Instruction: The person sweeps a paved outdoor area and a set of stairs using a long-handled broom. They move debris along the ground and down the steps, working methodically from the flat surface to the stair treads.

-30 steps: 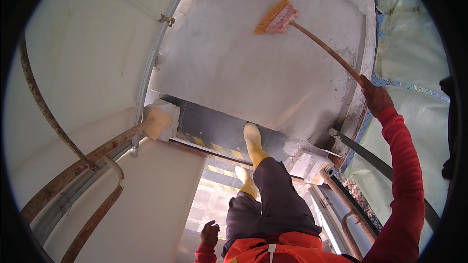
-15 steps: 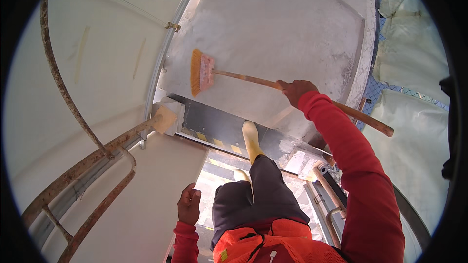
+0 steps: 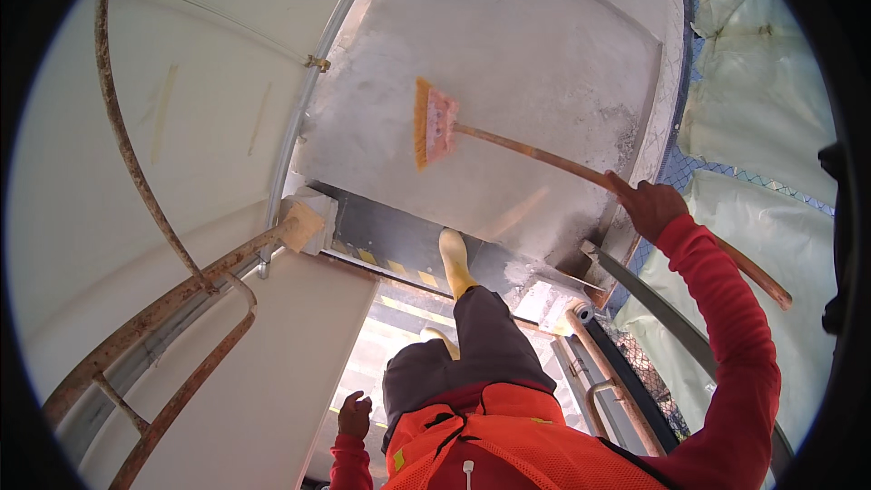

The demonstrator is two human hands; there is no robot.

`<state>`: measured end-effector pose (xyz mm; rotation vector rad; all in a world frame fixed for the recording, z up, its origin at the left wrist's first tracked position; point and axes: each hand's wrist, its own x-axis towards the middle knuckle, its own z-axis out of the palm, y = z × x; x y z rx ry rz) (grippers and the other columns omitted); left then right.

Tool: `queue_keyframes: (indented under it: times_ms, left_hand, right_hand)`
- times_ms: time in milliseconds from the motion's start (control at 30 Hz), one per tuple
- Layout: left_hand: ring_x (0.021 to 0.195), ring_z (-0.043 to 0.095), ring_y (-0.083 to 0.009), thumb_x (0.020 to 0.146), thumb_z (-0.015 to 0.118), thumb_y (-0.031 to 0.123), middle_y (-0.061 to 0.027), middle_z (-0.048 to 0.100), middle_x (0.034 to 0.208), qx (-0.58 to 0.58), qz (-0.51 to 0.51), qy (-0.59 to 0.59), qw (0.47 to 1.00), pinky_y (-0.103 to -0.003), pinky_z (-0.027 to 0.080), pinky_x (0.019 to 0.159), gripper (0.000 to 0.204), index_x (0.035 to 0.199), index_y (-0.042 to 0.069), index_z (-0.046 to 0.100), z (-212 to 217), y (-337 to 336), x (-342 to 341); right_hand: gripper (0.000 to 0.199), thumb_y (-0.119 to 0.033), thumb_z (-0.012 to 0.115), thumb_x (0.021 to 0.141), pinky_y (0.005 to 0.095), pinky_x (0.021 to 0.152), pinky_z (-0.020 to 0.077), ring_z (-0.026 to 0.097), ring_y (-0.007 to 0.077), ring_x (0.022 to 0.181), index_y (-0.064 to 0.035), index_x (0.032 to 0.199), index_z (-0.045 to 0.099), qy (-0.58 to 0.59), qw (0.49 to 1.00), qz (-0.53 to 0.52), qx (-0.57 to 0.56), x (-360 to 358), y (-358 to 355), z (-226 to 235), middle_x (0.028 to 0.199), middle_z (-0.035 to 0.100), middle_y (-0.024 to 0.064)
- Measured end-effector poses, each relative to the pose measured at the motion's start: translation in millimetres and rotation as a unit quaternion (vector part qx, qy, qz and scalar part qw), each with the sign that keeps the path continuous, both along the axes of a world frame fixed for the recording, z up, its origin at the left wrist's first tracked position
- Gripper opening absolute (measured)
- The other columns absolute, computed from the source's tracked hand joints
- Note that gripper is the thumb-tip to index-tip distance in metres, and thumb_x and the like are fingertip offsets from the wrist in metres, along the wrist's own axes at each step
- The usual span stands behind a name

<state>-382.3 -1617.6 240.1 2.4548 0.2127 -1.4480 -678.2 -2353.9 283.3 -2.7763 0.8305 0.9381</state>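
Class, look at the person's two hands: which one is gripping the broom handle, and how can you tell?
The right hand, raised at the end of the red sleeve, is closed around the broom handle. The left hand hangs low beside the body, holding nothing.

head view | worn on head, looked steeply down | wide fisheye | close over the person's legs, platform (image 3: pixel 508 63) farther off

Right arm outstretched, right hand (image 3: pixel 655 209) in a closed grip — left hand (image 3: pixel 355 415) low, loosely curled.
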Motion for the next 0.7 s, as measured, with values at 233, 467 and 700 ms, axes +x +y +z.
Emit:
queue_keyframes:
  times_ms: [233, 467, 700]
  left_hand:
    - [0.086, 0.063, -0.0108, 0.102, 0.069, 0.018, -0.0028, 0.069, 0.096, -0.205, -0.032, -0.059, 0.977, -0.029, 0.053, 0.081, 0.042, 0.14, 0.001, 0.061, 25.0, -107.2, 65.6]
    - [0.079, 0.059, -0.0077, 0.102, 0.069, 0.018, -0.0013, 0.066, 0.089, -0.151, 0.028, -0.048, 0.987, -0.025, 0.049, 0.074, 0.042, 0.137, -0.002, 0.059, 33.0, -118.4, 91.4]
    - [0.078, 0.063, -0.0122, 0.101, 0.07, 0.023, -0.0039, 0.07, 0.086, -0.144, -0.08, -0.107, 0.981, -0.03, 0.053, 0.075, 0.04, 0.132, -0.001, 0.065, 1.5, -123.2, 109.4]
  right_hand:
    - [0.054, -0.038, 0.053, 0.11, 0.0472, 0.075, 0.0623, 0.076, 0.0329, 0.088, -0.029, 0.161, 0.041, 0.092, 0.987, -0.04, 0.122, 78.8, 83.0, -95.5, 0.095, 0.075, 0.011]
    - [0.048, -0.026, 0.053, 0.108, 0.0453, 0.081, 0.0633, 0.078, 0.0304, 0.095, -0.0244, 0.156, 0.05, 0.198, 0.972, -0.08, -0.099, -39.3, -88.0, -28.7, 0.101, 0.078, 0.0095]
    - [0.038, -0.034, 0.057, 0.105, 0.056, 0.093, 0.0555, 0.071, 0.0457, 0.108, -0.027, 0.142, 0.06, -0.022, 0.878, -0.476, -0.039, -87.4, -36.3, -45.8, 0.113, 0.075, 0.0217]
